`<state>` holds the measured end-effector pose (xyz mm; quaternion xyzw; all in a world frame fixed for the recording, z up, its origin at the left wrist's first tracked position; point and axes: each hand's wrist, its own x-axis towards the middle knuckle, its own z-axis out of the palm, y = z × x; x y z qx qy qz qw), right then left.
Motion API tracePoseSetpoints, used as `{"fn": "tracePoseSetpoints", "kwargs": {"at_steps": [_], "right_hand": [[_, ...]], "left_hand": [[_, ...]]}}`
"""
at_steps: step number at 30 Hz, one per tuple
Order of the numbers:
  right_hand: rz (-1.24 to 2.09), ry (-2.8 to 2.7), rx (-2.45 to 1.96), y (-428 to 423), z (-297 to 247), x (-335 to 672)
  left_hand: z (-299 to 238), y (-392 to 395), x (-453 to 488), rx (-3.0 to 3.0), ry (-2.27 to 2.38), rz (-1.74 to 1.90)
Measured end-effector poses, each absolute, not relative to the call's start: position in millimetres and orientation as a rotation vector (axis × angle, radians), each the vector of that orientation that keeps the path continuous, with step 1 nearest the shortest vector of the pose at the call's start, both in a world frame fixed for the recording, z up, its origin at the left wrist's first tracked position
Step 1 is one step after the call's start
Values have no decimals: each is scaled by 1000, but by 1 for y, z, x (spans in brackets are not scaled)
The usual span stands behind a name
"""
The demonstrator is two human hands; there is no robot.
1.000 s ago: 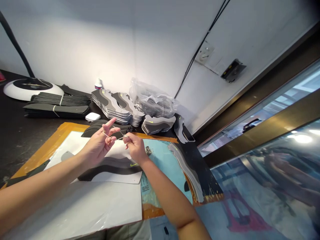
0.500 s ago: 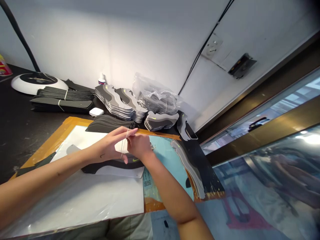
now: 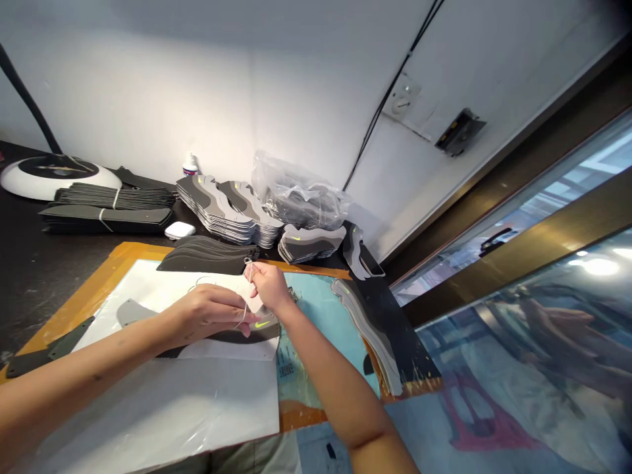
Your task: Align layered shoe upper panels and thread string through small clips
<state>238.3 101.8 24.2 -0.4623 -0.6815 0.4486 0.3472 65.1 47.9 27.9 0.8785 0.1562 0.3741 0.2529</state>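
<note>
My left hand (image 3: pixel 207 315) lies curled over the white paper, with a thin pale string (image 3: pixel 248 276) looped through its fingers. My right hand (image 3: pixel 270 287) pinches the same string at the top, just beyond my left fingertips. Directly under both hands is a dark grey layered shoe-upper piece (image 3: pixel 249 333) with a neon yellow swoosh, partly hidden by my left hand. A dark stack of cut pieces (image 3: pixel 207 255) lies just beyond my hands.
Stacks of grey cut pieces (image 3: pixel 217 210) and a plastic bag (image 3: pixel 296 197) stand at the back. Banded dark bundles (image 3: pixel 106 217) lie to the left, with a white case (image 3: pixel 180 230) beside them. The orange-edged board (image 3: pixel 99 296) has a glass panel (image 3: pixel 518 368) to its right.
My hands no longer stretch the string apart. My left hand has curled and dropped lower over the swoosh piece, while my right hand pinches the string above it.
</note>
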Motion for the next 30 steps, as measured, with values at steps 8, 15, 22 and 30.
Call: {"fn": "tracePoseSetpoints", "kwargs": {"at_steps": [8,15,22,30], "right_hand": [[1442,-1130,-763,109,7,232],[641,-1869,-801,101,9,246],[-120,-2417,-1093,98,20,253],[-54,-2653,-1298,84,29,239]], "left_hand": [[29,54,76,1012,664,1395],[31,58,81,642,698,1392],[21,60,68,1470,820,1249],[20,58,72,2450,801,1374]]}}
